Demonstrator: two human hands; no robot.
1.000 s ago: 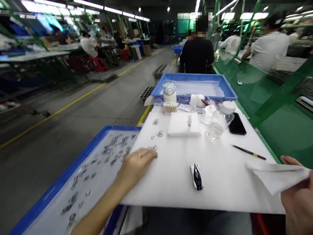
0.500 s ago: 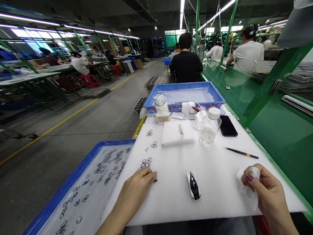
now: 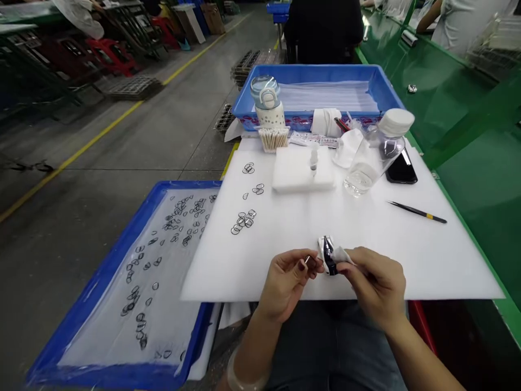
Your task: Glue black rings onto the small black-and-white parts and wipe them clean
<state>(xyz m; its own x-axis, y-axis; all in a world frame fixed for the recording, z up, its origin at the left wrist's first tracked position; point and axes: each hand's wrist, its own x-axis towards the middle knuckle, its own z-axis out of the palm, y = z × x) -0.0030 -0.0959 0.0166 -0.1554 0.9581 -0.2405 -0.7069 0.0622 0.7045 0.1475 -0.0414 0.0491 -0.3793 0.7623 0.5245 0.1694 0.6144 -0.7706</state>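
Note:
My left hand pinches a small dark ring-shaped piece near the front of the white work surface. Close beside it on the right, my right hand is closed on a white cloth. Between and just behind my fingertips lies a small black-and-white toy car, partly covered by the cloth. Several thin dark-edged rings lie in small groups on the left of the surface. A white foam block with a small vial on it sits farther back.
Black tweezers, a clear bottle and a phone are on the right. Cotton swabs, a lidded cup and a blue tray stand behind. Another blue tray holds many rings at left. A person sits ahead.
The view has tilted down. My left hand has left the ring group and now holds a dark piece; my right hand has brought the cloth left to the car.

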